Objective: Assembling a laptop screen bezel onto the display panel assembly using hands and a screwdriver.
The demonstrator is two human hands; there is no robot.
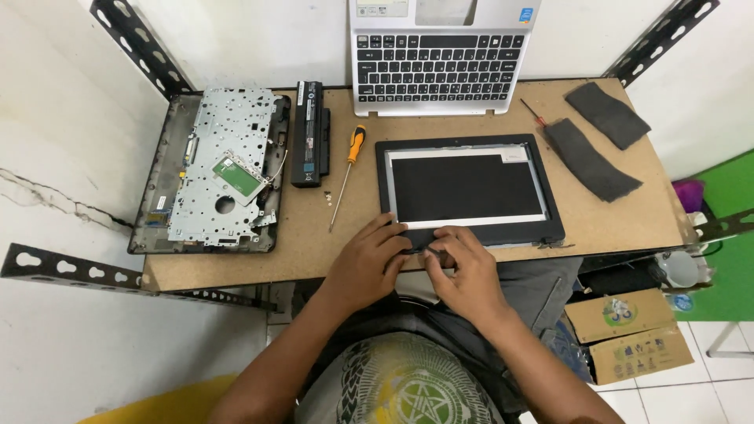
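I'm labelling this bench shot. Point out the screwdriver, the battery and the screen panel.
screwdriver (pixel 356 144): head view, on its orange handle.
battery (pixel 309 133): head view, middle of the black pack.
screen panel (pixel 466 187): head view, centre of the dark display.

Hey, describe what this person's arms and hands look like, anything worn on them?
Both forearms are bare, with no sleeves in view. The left hand and right hand wear no gloves; no watch or ring shows. A grey shirt with a green circular print covers the torso.

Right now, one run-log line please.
left hand: on screen panel near edge | right hand: fingertips at same edge | screwdriver: on table, untouched
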